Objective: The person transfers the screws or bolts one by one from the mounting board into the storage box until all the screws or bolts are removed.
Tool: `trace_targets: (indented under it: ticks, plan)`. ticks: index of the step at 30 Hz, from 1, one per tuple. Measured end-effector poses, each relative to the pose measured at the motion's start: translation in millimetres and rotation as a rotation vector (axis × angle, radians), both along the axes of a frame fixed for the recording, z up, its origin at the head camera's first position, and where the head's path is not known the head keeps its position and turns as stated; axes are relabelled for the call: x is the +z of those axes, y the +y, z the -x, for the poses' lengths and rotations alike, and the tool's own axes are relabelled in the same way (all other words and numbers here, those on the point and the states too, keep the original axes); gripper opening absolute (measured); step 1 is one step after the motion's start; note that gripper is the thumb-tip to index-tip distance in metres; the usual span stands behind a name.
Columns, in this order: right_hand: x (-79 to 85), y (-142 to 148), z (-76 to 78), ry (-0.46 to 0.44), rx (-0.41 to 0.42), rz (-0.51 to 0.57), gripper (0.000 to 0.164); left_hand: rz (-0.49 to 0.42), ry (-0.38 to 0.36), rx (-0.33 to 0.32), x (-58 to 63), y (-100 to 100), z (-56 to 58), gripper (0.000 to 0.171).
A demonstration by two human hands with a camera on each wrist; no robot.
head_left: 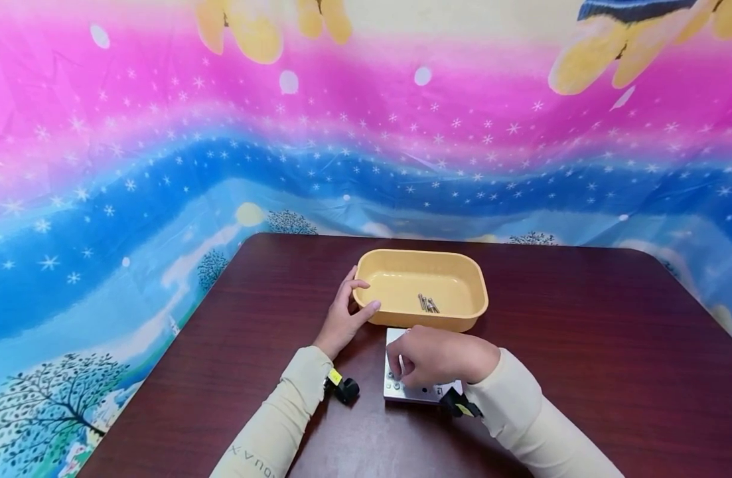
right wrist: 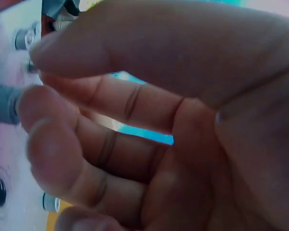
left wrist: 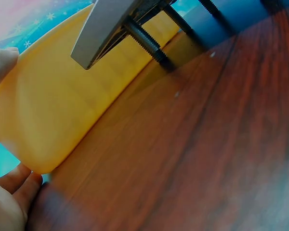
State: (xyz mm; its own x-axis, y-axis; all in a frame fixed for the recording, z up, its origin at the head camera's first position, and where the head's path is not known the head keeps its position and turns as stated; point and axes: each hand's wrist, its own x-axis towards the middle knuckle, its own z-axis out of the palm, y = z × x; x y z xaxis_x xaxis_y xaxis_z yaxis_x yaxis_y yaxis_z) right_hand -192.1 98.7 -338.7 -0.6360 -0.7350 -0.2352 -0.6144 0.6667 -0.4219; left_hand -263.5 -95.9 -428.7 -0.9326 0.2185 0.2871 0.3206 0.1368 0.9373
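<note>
My left hand (head_left: 342,318) holds the left end of a yellow plastic bin (head_left: 419,324), its thumb near the front rim and its fingers round the end wall. Inside the bin lie several metal screws (head_left: 428,304). My right hand (head_left: 440,355) is bent over a silver metal plate (head_left: 395,335) just in front of the bin. In the right wrist view, thumb and forefinger pinch a small screw (right wrist: 31,66) at the plate's face, mostly hidden by the fingertips. Another screw head (right wrist: 6,104) stands beside the fingers. Threaded screw shanks (left wrist: 145,39) stick out beneath the plate.
Everything stands on a dark reddish-brown wooden table (head_left: 581,318). A colourful printed cloth (head_left: 366,133) hangs behind it. Small black cameras sit at both wrists, the left one (head_left: 346,390) low over the table and the right one (head_left: 459,403) by the plate's front edge.
</note>
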Motion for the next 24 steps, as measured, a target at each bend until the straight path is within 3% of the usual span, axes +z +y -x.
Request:
trace_targets:
  ticks: [7,14,24]
  plan:
    - [-2.0,-3.1,-2.1,-0.019,0.031,-0.007,0.018,0.017,-0.007,0.001,1.0,0.0,-0.1,0.050]
    - [-4.3,-4.6,-2.9,-0.012,0.032,-0.031,0.018,0.015,-0.007,0.010,0.3,0.6,-0.3,0.042]
    - [-6.9,-8.5,-6.3,0.107,0.020,-0.064,0.020,0.042,-0.018,0.017,3.5,0.2,-3.0,0.043]
